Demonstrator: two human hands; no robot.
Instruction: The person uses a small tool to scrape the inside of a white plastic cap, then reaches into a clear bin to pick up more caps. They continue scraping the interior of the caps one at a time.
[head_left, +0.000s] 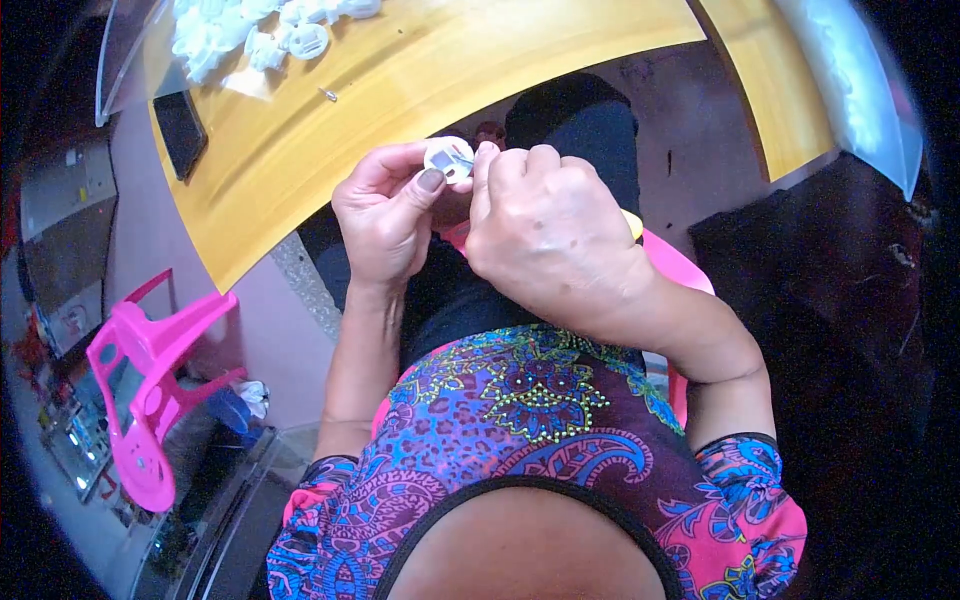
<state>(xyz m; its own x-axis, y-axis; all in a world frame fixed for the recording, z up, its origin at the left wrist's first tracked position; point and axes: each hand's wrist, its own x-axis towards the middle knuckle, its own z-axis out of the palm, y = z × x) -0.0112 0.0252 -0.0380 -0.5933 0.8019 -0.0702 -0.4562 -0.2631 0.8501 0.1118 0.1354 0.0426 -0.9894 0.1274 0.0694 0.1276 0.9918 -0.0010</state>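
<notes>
Between thumb and fingers, my left hand (385,205) pinches a small round white plastic piece (436,152) with cut-outs in its face. My right hand (560,215) is closed, knuckles up, right beside it. A thin dark tip reaches from the right fingers to the white piece, and the yellow end of a tool (634,225) sticks out past the back of that hand. The rest of the tool is hidden in the fist, so its exact kind does not show. Both hands are held above my lap, just off the table's near edge.
The yellow wooden table (440,60) carries a heap of white plastic pieces (235,30), a small metal bit (328,95) and a dark flat object (180,135) at its left edge. A pink plastic chair (150,390) stands left. Translucent plastic sheeting (850,80) hangs at far right.
</notes>
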